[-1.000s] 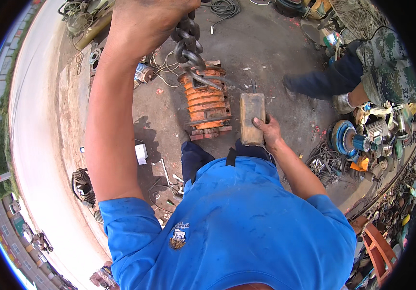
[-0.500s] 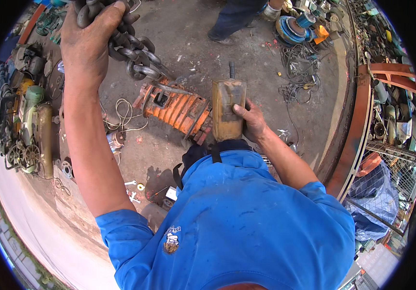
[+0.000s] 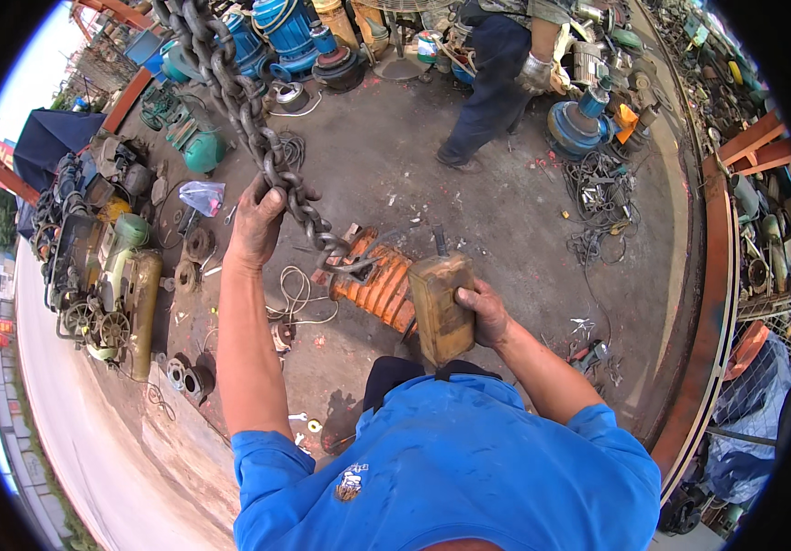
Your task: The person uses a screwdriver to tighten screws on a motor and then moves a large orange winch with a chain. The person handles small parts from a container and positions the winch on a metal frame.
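A heavy steel chain [image 3: 247,110] slants down from the top edge to a hook [image 3: 351,268] at the ribbed orange motor housing [image 3: 379,286], which lies on the ground in front of me. My left hand [image 3: 258,219] is round the chain at its lower part, thumb on the near side and fingertips showing past the links. In my right hand [image 3: 485,314] is a worn yellow pendant control box [image 3: 443,310], gripped at its right side, thumb across its face. A dark stub sticks up from its top. The box hides the housing's right end.
Across the floor, a person in dark trousers [image 3: 492,87] stands near a blue motor [image 3: 579,124]. Tangled cables [image 3: 598,197] lie right of centre. A pale coiled cord [image 3: 296,298] is beside the housing. Machine parts [image 3: 111,275] crowd the left; an orange steel beam [image 3: 703,303] runs along the right.
The view has tilted up, showing more of the far floor. The bunched chain now hangs in a straighter line, and my left hand sits lower along it. My right hand still holds the box.
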Motion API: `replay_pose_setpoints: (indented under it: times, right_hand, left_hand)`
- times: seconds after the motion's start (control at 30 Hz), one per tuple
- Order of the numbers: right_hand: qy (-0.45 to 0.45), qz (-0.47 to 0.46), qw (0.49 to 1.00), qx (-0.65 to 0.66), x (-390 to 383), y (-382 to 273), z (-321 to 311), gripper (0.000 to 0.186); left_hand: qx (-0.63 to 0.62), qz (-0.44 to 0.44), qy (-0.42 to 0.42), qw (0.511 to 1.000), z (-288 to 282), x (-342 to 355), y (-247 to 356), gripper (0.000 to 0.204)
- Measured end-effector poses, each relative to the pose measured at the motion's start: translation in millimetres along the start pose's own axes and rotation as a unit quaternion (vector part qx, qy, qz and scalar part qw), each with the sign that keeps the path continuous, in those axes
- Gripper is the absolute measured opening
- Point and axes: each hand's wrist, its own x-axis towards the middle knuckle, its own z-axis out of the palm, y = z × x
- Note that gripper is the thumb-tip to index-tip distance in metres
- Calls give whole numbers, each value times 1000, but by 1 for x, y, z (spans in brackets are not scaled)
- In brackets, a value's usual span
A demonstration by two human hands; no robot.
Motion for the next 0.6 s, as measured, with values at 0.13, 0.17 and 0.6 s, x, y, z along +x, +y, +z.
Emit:
replay_pose_setpoints:
  times: [0.13,0.17,0.6]
  right_hand:
    - [-40,-74,993,-82,25,-18,54,67]
    - [-47,-87,991,-93,34,-21,66,68]
    - [-43,-74,991,107,173,70,180,69]
  left_hand:
    - [-25,-21,29,999,-15,-19,-13,58]
    - [-9,-19,33,999,-26,-22,-20,57]
    - [228,-43,-90,968,-172,-65,-49,43]
